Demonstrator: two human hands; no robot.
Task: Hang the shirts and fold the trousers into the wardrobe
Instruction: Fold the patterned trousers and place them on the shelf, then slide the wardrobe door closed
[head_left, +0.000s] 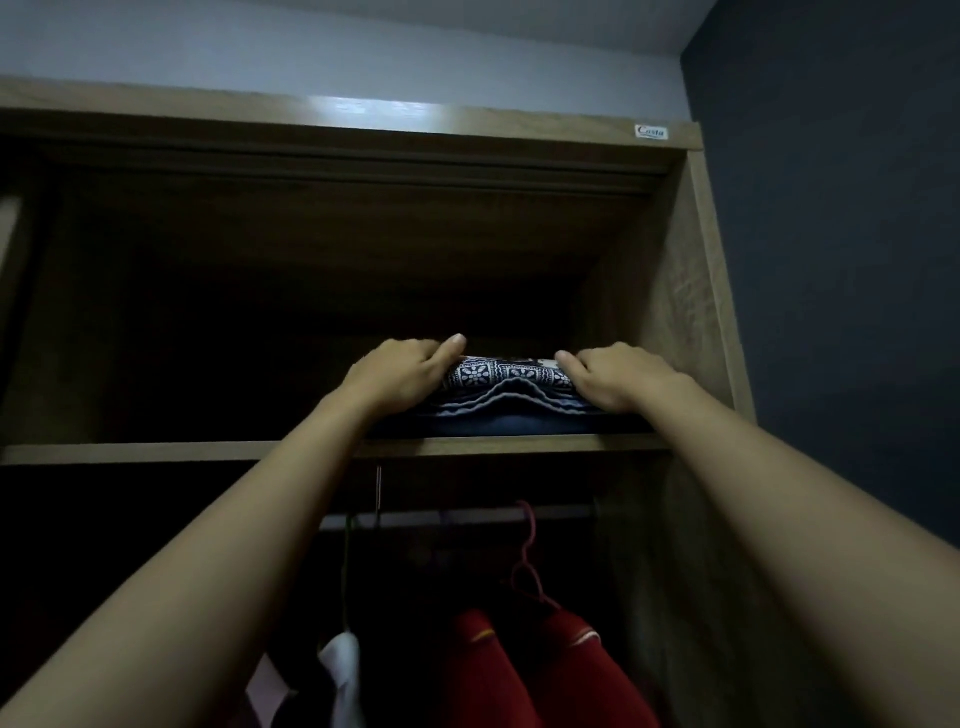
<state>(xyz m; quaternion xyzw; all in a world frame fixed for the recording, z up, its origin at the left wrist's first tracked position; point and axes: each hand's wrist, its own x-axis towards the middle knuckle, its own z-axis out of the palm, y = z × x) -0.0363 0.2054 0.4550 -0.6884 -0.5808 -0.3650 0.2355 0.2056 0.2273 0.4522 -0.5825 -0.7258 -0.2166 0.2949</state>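
Note:
Folded trousers with a blue-and-white floral pattern (506, 378) lie on top of a pile of folded dark blue clothes (509, 418) on the wardrobe's upper shelf (156, 451). My left hand (402, 371) grips the pile's left end, its thumb raised over the top. At the right end my right hand (615, 376) holds the same pile with its fingers curled over the patterned cloth. Below the shelf, a red shirt (524, 670) hangs from a red hanger (527, 558) on the rail (457, 517), and a white garment (343, 670) hangs to its left.
The wooden wardrobe stands open, its right side panel (680, 291) close to the pile. The shelf's left part is dark. A dark blue wall (841, 260) lies to the right. A thin green hanger (347, 571) hangs on the rail.

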